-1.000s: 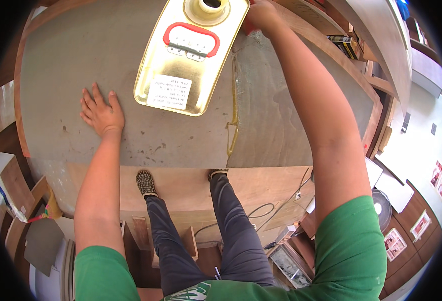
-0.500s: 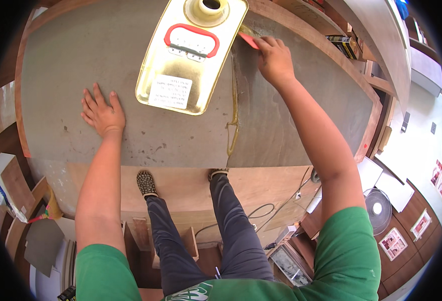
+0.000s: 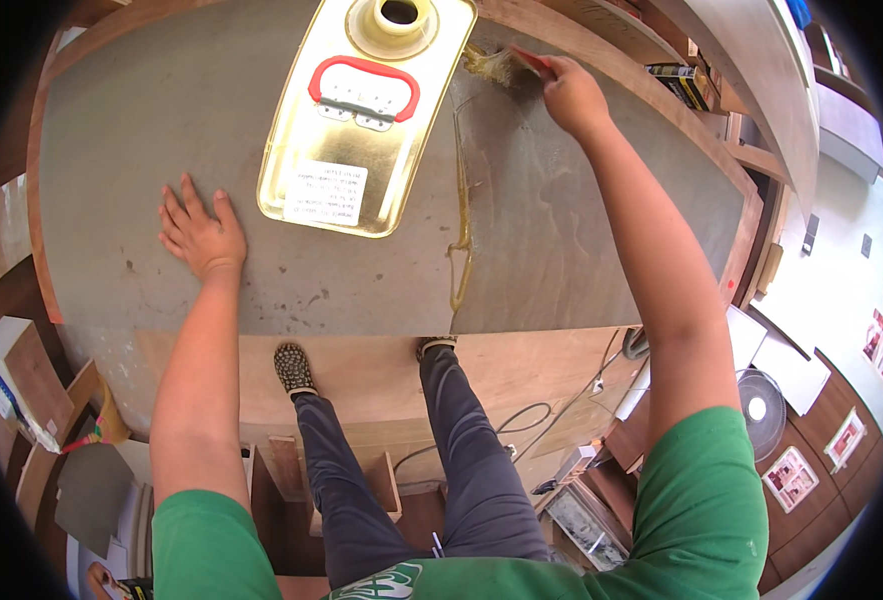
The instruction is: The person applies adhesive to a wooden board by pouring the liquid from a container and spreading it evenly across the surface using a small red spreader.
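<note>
A large grey sheet (image 3: 151, 130) lies in front of me. My left hand (image 3: 201, 232) rests flat on its left part with the fingers spread. At the far right side, my right hand (image 3: 573, 100) grips a red spreader (image 3: 531, 58), its working edge by a smear of yellowish glue (image 3: 491, 66). A line of thick yellow glue (image 3: 463, 225) runs down the sheet toward its near edge. Between my hands stands a gold metal can (image 3: 361, 180) with a red handle, a round open spout and a white label; it hides part of the sheet.
Wooden strips (image 3: 696, 152) border the sheet at the far and right sides. Shelves with a black-and-yellow box (image 3: 683, 86) are beyond at right. A fan (image 3: 758, 408) stands at lower right, and a cable (image 3: 521, 412) hangs below the near edge. My feet are below the sheet's near edge.
My right hand has moved right and slightly away with the spreader, exposing more of the glue smear. The left hand stays flat. The whole view has shifted slightly, the can most.
</note>
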A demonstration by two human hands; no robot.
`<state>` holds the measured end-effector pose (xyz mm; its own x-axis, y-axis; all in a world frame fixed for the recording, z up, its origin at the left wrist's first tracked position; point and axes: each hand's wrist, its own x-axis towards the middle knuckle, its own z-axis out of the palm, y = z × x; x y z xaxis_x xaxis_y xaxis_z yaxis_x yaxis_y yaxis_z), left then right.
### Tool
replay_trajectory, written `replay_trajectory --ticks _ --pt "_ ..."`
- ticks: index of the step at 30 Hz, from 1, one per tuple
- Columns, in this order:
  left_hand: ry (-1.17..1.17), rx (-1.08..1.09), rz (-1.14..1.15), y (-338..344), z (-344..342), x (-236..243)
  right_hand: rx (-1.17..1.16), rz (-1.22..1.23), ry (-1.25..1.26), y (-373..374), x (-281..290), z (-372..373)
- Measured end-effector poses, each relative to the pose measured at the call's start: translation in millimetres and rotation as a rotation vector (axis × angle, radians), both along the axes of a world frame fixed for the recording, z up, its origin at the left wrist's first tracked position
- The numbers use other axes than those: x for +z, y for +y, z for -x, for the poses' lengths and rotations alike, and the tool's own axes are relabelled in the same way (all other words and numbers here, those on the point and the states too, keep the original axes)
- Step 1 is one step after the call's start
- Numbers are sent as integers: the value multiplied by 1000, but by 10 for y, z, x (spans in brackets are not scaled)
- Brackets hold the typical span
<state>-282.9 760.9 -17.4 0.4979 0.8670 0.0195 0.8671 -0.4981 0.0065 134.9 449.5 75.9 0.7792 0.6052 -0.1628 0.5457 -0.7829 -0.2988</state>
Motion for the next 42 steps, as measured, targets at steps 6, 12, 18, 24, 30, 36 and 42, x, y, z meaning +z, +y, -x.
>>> replay_trajectory --ticks 6,12,18,24,30,36,42 --pt "24 -3 1 11 17 -31 -225 127 -21 -67 -138 -462" --pt "30 1 6 13 1 -26 -280 135 73 -8 -155 -485" --pt "31 5 8 22 13 11 -66 120 75 193 -84 -401" --pt "-1 -2 -4 -7 -9 -3 -109 143 -98 -593 -236 -588" --pt "-2 -16 -14 10 20 -26 -272 157 -316 -1076 -394 -572" --pt "33 0 -9 3 17 -52 -178 170 -249 -1063 -506 -163" --pt "21 -15 -12 38 28 -3 -500 139 -103 -1190 -226 -565"
